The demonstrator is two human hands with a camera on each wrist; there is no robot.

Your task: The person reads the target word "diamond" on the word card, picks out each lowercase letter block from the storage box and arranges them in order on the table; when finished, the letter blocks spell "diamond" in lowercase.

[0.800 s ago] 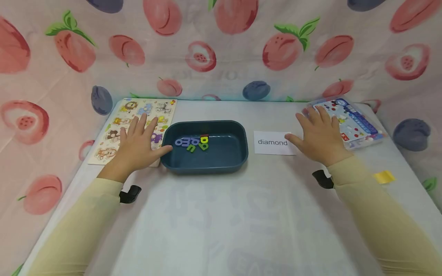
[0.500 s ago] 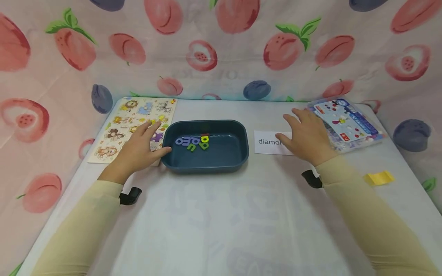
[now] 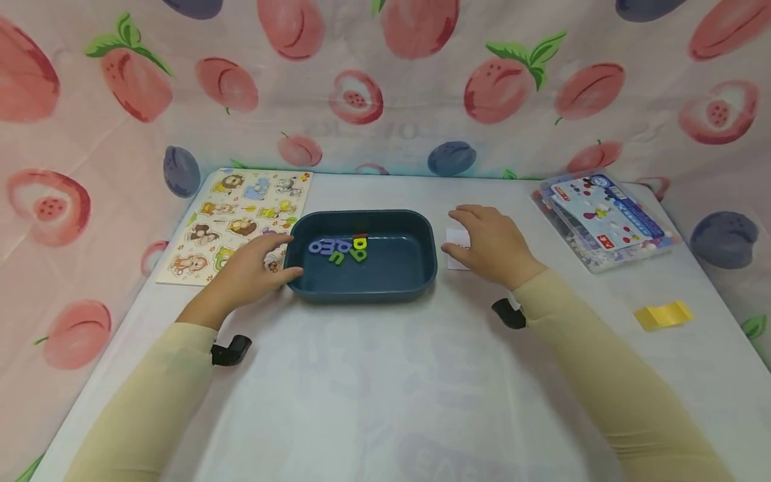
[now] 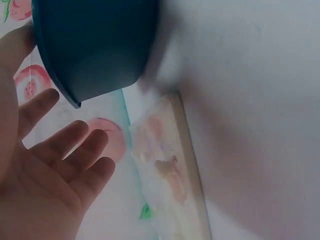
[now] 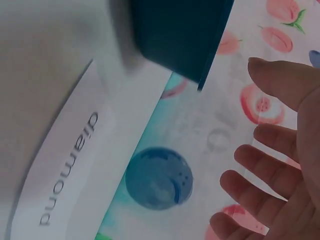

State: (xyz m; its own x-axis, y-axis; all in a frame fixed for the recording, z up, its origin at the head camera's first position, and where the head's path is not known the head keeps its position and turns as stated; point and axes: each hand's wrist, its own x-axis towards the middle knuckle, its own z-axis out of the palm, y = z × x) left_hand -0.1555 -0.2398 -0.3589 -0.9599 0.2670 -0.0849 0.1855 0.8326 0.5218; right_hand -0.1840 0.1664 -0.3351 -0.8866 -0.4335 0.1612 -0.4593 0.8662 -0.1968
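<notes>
A dark blue rectangular tray (image 3: 397, 271) sits mid-table with several foam-like letters (image 3: 328, 247) in purple, green and yellow lying inside. My left hand (image 3: 249, 276) is at its left end, fingers spread. The thumb reaches the rim there; in the left wrist view the other fingers are apart from the tray wall (image 4: 100, 50). My right hand (image 3: 498, 246) hovers to the right of the tray with relaxed fingers, holding nothing. Beneath it lies a white card (image 3: 456, 238), mostly covered in the head view; the right wrist view shows its printed word "diamond" (image 5: 70, 167).
An animal puzzle board (image 3: 207, 224) lies at the back left, partly behind my left hand. At the back right is a clear plastic box (image 3: 608, 221) with a printed sheet. A yellow strip (image 3: 662, 315) lies near the right edge. A fruit-print cloth (image 3: 397, 100) hangs behind the table.
My right hand has moved left from beside the plastic box to over the card, towards the tray. My left hand has lowered and its fingers have drawn closer to the tray's left end.
</notes>
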